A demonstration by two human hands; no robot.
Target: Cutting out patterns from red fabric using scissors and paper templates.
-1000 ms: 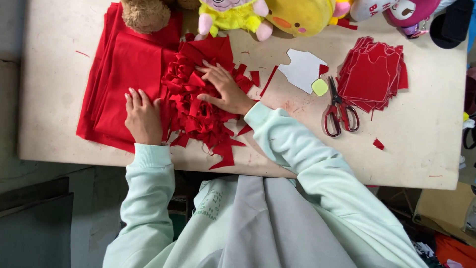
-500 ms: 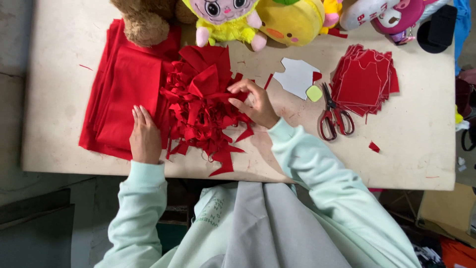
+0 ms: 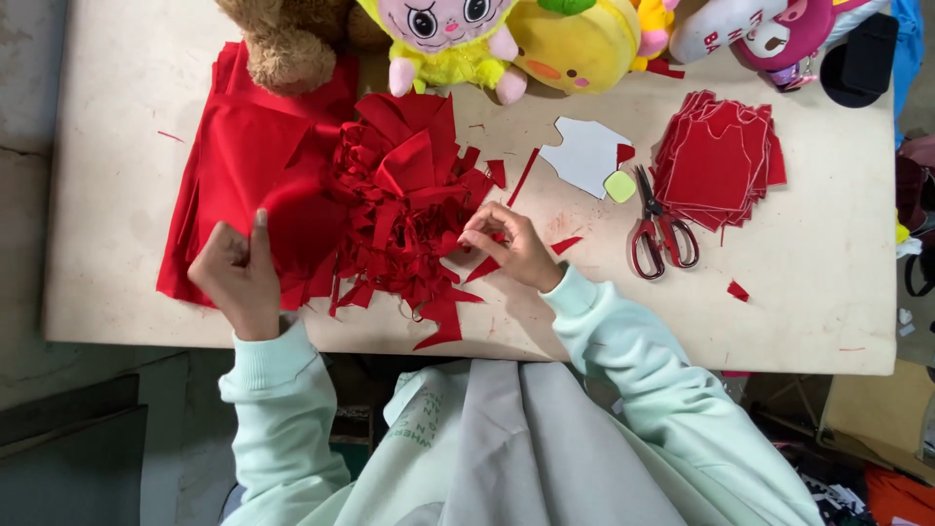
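A folded stack of red fabric lies at the table's left. My left hand pinches its near edge and lifts a fold. Beside it sits a heap of red fabric scraps. My right hand rests at the heap's right side, fingers closed on a red scrap. Right of that hand lie a white paper pattern, a small yellow-green chalk, red-handled scissors and a pile of cut red pieces.
Plush toys line the table's far edge: a brown bear, a yellow-dressed doll, a yellow round toy, a pink one. The beige table carries loose red snippets. A dark cap lies far right.
My left hand went from lying flat on the red fabric to pinching and lifting its edge. My right hand moved from the top of the scrap heap to its right side.
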